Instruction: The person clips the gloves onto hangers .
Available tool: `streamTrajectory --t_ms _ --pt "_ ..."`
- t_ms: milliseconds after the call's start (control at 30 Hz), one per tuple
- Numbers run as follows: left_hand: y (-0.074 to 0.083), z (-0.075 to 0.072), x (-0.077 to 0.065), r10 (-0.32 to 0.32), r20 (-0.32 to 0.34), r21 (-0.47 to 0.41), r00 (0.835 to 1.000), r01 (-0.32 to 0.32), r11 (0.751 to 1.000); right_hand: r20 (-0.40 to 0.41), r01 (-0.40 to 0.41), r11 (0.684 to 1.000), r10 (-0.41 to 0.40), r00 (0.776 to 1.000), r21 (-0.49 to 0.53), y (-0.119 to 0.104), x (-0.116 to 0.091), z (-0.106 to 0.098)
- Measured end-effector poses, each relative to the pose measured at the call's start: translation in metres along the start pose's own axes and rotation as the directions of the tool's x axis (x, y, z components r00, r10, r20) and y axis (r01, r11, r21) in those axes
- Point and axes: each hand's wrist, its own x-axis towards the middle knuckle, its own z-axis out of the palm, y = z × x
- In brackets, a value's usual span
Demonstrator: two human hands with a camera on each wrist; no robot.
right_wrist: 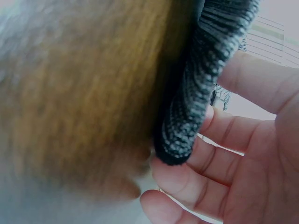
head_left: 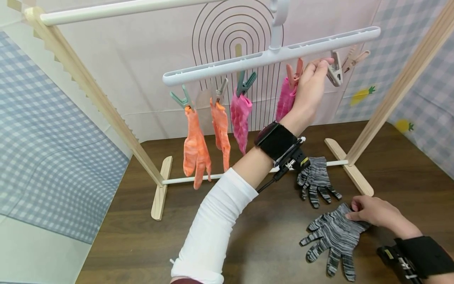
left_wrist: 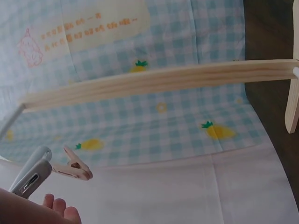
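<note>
My left hand (head_left: 310, 85) is raised under the right half of the white hanger bar (head_left: 273, 55). Its thumb and fingertips pinch a grey clothespin (head_left: 335, 71), also seen in the left wrist view. Down at the table, my right hand (head_left: 379, 213) pinches the cuff of a grey striped knit glove (head_left: 335, 236) lying flat with its fingers toward me. In the right wrist view the cuff edge (right_wrist: 187, 102) stands between thumb and fingers. A second grey glove (head_left: 315, 179) lies just behind it.
Two orange gloves (head_left: 195, 146) and two pink gloves (head_left: 241, 118) hang from clothespins. A beige clothespin (head_left: 356, 61) hangs at the bar's right end. The rack's wooden posts (head_left: 95, 98) flank the hanger, and a low white rod (head_left: 191, 179) joins its feet.
</note>
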Motion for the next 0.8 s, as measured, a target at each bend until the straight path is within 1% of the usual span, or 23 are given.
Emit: streamTrajectory --t_ms 133,333,567,800 --pt "0.000 0.001 -0.006 0.001 0.026 -0.011 1.000 -0.001 1.000 0.007 -0.004 1.000 0.004 1.000 0.003 0.000 -0.001 0.000" --pt "0.001 0.001 -0.015 0.014 0.074 -0.071 0.997 -0.009 0.997 0.012 -0.011 1.000 0.011 1.000 0.006 0.000 -0.001 -0.001" --pt "0.003 -0.002 -0.025 0.030 0.147 -0.147 0.989 -0.008 0.989 0.010 -0.008 1.000 0.008 1.000 0.010 -0.001 -0.002 0.000" --pt "0.004 -0.005 -0.031 0.020 0.166 -0.199 0.986 0.014 0.980 0.007 -0.008 1.000 0.007 1.000 0.009 -0.001 -0.002 0.000"
